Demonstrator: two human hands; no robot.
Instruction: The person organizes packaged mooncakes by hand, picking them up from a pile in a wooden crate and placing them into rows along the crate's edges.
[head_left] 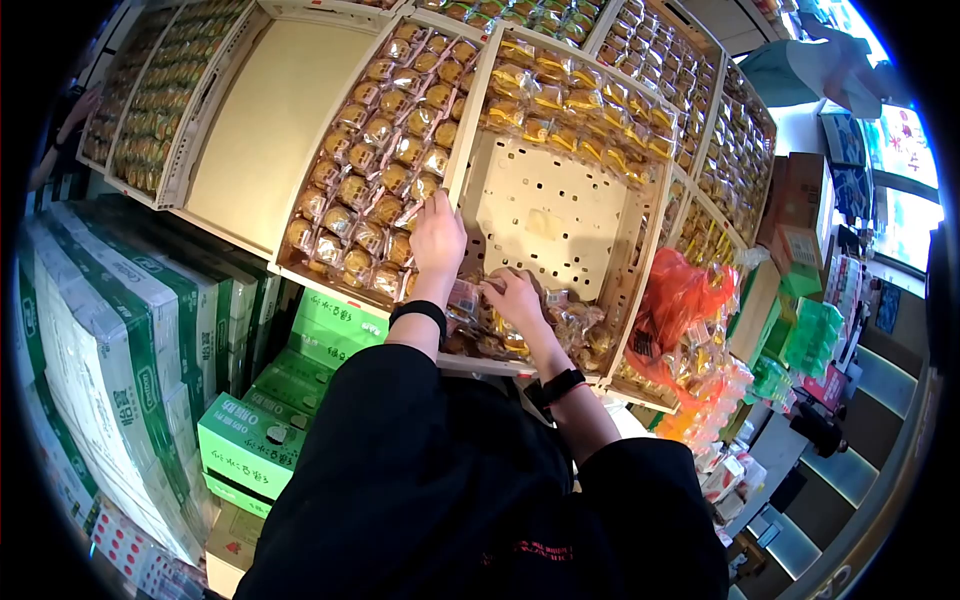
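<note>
My left hand (438,236) is at the right edge of a tray of wrapped round pastries (375,165), its fingertips near the divider; what its bent fingers hold is hidden. Close by, my right hand (514,298) reaches into the near end of the perforated tray (540,200). Its fingers are bent together over wrapped pieces (465,297), and whether one is gripped cannot be made out. More wrapped pastries (575,325) lie beside it. Yellow-labelled packets (570,95) fill the far end of the perforated tray.
Left of the pastry tray is a bare tan tray (270,110). Green boxes (250,440) and stacked white-green cartons (110,350) stand at the lower left. A red plastic bag (675,300) lies at the right. Another person's hand (82,108) shows at the far left.
</note>
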